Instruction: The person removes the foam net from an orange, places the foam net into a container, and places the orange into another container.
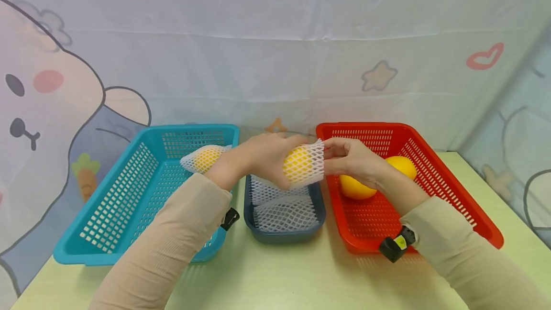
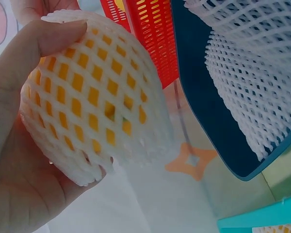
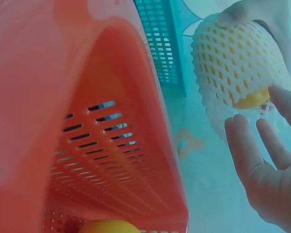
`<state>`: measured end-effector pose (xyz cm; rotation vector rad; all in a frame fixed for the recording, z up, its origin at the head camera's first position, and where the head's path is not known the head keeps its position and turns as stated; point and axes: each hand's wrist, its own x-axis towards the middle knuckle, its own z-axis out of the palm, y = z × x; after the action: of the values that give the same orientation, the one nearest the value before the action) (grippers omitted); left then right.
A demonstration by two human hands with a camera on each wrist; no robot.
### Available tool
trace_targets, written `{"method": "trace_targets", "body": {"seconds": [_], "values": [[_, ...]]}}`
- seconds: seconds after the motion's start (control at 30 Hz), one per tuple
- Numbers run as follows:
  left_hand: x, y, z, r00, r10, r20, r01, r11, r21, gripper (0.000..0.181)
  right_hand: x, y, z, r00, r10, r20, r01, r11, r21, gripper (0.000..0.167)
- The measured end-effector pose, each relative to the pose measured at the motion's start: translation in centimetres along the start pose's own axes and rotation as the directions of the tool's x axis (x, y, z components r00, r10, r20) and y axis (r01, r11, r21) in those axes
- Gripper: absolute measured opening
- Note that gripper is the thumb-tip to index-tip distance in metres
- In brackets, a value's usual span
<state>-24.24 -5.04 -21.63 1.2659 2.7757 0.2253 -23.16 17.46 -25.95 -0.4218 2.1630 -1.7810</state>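
My left hand (image 1: pixel 272 154) grips a round yellow fruit (image 1: pixel 298 164) inside a white foam net sleeve (image 2: pixel 94 87), above the small dark blue basket. The left thumb lies across the net in the left wrist view. At the sleeve's right end is my right hand (image 1: pixel 350 159), its fingers extended and spread apart. In the right wrist view the right thumb touches or nearly touches the net's edge, where bare yellow skin (image 3: pixel 252 99) shows. Unwrapped yellow fruits (image 1: pixel 358 188) lie in the red basket (image 1: pixel 366 224), partly hidden by the right arm.
White foam nets (image 1: pixel 284 212) fill the small dark blue basket (image 1: pixel 281 237) between the larger ones. A netted yellow fruit (image 1: pixel 206 158) lies in the teal basket (image 1: pixel 107 219) at left, partly behind the left arm. A printed cloth (image 1: pixel 275 61) hangs behind the table (image 1: pixel 275 281).
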Motion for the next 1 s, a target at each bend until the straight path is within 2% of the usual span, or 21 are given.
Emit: {"method": "trace_targets", "body": {"seconds": [0.33, 0.5, 0.7, 0.9, 1.0], "values": [[0.0, 0.2, -0.1, 0.999, 0.028, -0.036, -0.027, 1.0, 0.013, 0.083, 0.3, -0.1, 0.6, 1.0, -0.02, -0.016, 0.021, 0.998, 0.052, 0.039], [0.1, 0.4, -0.1, 0.999, 0.016, -0.039, -0.016, 1.0, 0.008, 0.082, 0.2, -0.2, 0.8, 1.0, -0.014, -0.01, 0.015, 0.998, 0.057, 0.044], [0.2, 0.6, -0.2, 0.999, 0.01, -0.045, -0.009, 1.0, 0.016, 0.079, 0.2, -0.4, 1.1, 1.0, 0.008, -0.022, -0.007, 0.998, 0.065, 0.041], [0.2, 0.6, -0.2, 0.999, 0.002, -0.053, 0.0, 0.999, 0.035, 0.079, 0.2, -0.6, 1.4, 1.0, 0.018, -0.005, -0.018, 0.998, 0.059, 0.057], [0.2, 0.7, -0.1, 0.998, 0.0, -0.058, 0.002, 0.999, 0.035, 0.078, 0.3, -0.6, 1.5, 1.0, 0.025, 0.0, -0.025, 0.998, 0.06, 0.058]]}}
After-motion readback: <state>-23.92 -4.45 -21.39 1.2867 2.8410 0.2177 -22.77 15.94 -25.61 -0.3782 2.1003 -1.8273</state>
